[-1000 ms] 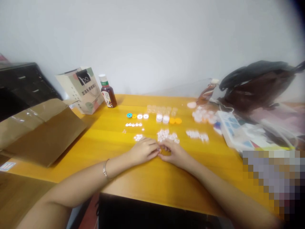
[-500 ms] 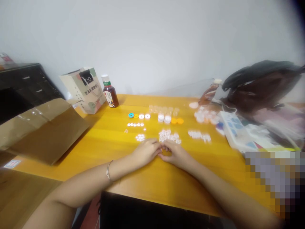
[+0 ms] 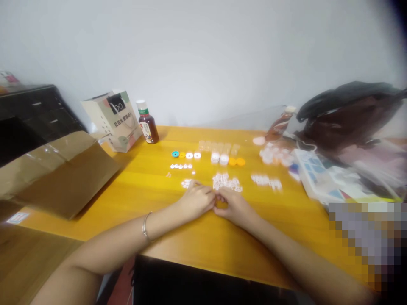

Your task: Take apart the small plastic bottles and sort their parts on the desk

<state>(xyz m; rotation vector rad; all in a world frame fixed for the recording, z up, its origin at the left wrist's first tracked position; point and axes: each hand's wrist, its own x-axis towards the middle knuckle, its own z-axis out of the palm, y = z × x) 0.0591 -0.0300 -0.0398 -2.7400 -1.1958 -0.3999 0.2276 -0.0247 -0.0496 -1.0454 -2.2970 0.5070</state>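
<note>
- Left hand point(image 3: 199, 200): fingers curled and narrow, tips meeting those of the right hand point(image 3: 234, 205); whether either holds a part cannot be told.
- Loose white pieces point(image 3: 226, 183): heaped on the table point(image 3: 190, 248), just beyond the right hand.
- White discs point(image 3: 186, 183): clustered just beyond the left hand.
- Step, as judged: close two-handed fingertip work, calling for small, steady finger movements.
</note>
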